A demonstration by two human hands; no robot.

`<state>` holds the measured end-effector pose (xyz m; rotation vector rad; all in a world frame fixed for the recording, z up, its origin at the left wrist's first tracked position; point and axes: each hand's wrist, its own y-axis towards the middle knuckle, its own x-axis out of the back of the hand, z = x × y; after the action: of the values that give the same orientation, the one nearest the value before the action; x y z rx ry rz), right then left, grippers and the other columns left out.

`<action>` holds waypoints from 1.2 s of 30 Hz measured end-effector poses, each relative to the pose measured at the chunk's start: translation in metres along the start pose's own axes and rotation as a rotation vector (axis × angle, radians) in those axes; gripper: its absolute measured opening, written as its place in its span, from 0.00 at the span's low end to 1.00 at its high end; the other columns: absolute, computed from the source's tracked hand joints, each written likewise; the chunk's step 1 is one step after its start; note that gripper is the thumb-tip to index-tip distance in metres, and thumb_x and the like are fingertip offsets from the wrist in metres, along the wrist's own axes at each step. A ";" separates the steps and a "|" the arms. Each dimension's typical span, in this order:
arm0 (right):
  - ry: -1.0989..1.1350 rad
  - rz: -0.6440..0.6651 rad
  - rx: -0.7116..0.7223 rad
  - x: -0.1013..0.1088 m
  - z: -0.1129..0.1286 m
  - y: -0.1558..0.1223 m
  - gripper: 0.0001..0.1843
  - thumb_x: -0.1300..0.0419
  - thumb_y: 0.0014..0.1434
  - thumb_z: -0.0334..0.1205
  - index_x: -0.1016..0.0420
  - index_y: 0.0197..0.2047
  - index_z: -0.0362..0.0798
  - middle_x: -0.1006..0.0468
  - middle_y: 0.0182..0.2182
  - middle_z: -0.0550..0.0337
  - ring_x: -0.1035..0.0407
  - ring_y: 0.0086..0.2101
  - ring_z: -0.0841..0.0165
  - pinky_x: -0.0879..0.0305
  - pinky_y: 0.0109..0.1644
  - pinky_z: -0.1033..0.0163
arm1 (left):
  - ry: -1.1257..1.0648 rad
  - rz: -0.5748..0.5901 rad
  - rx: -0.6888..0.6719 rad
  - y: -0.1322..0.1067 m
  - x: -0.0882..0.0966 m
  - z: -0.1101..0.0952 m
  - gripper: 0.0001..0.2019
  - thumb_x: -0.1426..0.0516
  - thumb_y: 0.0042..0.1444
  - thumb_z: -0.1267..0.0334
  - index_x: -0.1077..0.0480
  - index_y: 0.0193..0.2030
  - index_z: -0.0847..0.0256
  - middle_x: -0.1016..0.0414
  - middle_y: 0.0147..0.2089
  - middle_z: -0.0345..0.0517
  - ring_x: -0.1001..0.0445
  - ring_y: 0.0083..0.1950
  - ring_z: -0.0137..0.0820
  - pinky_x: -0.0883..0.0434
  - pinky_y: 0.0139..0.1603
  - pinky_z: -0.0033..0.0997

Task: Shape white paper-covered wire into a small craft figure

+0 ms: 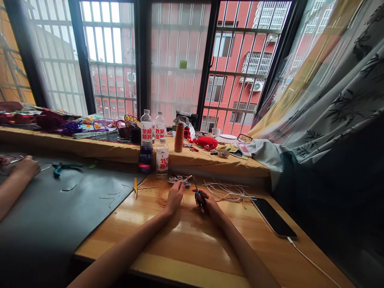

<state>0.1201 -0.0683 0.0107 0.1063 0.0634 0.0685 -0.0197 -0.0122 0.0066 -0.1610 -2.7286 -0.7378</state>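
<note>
A glossy light-brown wooden table [192,252] spreads under a round coil of orange-tan cord [158,198]. Well right of the coil lies a flat, black-screened phone [274,218]; nearer the coil on that side are loose, thin white strips [229,191]. The right hand [206,201], also right of the coil, curls around black-handled metal scissors [200,196]. The left hand [175,196], nearest the coil, pinches 1 short, slim whitish rod [188,179]. The rod sits beyond and right of the coil, long axis slanting toward the scissors' tips, just beside it; I cannot tell whether they touch.
</note>
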 end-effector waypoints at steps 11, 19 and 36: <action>-0.051 0.007 0.065 0.001 0.005 -0.005 0.22 0.43 0.43 0.52 0.33 0.38 0.45 0.39 0.18 0.67 0.43 0.17 0.77 0.55 0.15 0.72 | 0.087 -0.103 0.026 0.013 0.019 0.000 0.14 0.56 0.54 0.60 0.34 0.26 0.61 0.36 0.28 0.41 0.36 0.32 0.28 0.41 0.33 0.25; -0.092 0.055 -0.008 0.001 -0.001 -0.003 0.21 0.42 0.43 0.50 0.31 0.38 0.44 0.40 0.16 0.69 0.43 0.15 0.78 0.54 0.15 0.73 | 0.219 -0.133 -0.064 0.015 0.019 0.009 0.13 0.54 0.53 0.63 0.35 0.21 0.61 0.42 0.25 0.40 0.39 0.29 0.27 0.42 0.31 0.24; -0.080 0.123 0.005 0.000 0.005 -0.008 0.19 0.42 0.45 0.49 0.30 0.34 0.42 0.41 0.16 0.69 0.44 0.14 0.79 0.53 0.15 0.72 | 0.392 -0.224 -0.278 0.014 0.020 0.011 0.10 0.52 0.53 0.67 0.30 0.31 0.60 0.43 0.27 0.42 0.41 0.33 0.30 0.41 0.34 0.27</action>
<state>0.1209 -0.0764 0.0148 0.1176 -0.0226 0.1873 -0.0385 0.0055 0.0105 0.2118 -2.2853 -1.0826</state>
